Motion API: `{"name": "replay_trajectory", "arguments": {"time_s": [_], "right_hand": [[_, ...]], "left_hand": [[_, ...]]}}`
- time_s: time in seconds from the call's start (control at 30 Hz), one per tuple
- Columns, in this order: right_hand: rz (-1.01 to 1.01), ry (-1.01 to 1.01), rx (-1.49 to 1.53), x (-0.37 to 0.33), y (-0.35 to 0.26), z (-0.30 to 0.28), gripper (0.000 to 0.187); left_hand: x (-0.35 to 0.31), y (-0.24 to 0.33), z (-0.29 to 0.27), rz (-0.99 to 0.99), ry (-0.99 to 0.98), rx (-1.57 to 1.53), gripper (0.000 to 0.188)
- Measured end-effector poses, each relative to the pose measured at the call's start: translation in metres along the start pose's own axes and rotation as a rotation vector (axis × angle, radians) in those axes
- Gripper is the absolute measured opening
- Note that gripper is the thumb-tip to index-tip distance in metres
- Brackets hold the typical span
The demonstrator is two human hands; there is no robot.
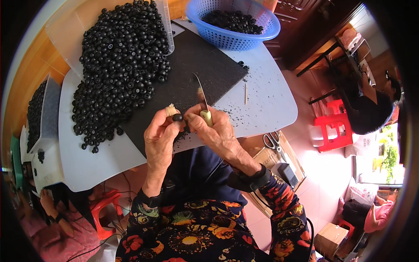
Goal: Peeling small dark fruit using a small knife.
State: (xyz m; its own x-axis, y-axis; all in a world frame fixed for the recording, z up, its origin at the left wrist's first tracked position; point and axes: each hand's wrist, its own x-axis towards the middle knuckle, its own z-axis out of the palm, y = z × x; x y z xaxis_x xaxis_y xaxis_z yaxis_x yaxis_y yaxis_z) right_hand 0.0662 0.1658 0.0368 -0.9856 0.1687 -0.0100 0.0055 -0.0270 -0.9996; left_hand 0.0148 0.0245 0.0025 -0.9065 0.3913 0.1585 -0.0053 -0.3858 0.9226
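Left hand [159, 136]: pinches black bead [177, 117]
Right hand [219, 133]: curled round knife [206, 115]
Knife: right of bead, tip pointing away

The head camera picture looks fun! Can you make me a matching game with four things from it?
Things:
1. knife
2. round black bead
3. basket
4. mat

Clues:
A. blue, with dark beads inside
B. black, lying flat on the table
C. in the right hand
D. in the left hand

Right pairs: 1-C, 2-D, 3-A, 4-B
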Motion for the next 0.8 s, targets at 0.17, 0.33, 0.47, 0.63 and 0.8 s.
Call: {"name": "replay_trajectory", "arguments": {"time_s": [0.17, 0.33, 0.47, 0.63, 0.8], "right_hand": [[0.021, 0.005, -0.04, 0.003, 0.012, 0.002, 0.027], [-0.022, 0.068, -0.084, 0.003, 0.017, -0.004, 0.021], [-0.286, 0.039, -0.642, -0.005, 0.007, -0.012, 0.013], [-0.401, 0.001, -0.839, -0.009, 0.01, -0.007, 0.019], [-0.415, -0.014, -0.831, -0.008, 0.01, -0.007, 0.019]], "left_hand": [[0.001, 0.002, 0.005, 0.011, -0.054, 0.068, 0.019], [0.001, 0.001, 0.0, -0.065, -0.055, -0.01, 0.016], [0.003, 0.001, -0.005, -0.11, -0.066, -0.126, 0.018], [0.001, -0.001, -0.002, -0.101, -0.028, -0.186, 0.02], [0.001, -0.001, -0.003, -0.122, -0.026, -0.217, 0.02]]}}
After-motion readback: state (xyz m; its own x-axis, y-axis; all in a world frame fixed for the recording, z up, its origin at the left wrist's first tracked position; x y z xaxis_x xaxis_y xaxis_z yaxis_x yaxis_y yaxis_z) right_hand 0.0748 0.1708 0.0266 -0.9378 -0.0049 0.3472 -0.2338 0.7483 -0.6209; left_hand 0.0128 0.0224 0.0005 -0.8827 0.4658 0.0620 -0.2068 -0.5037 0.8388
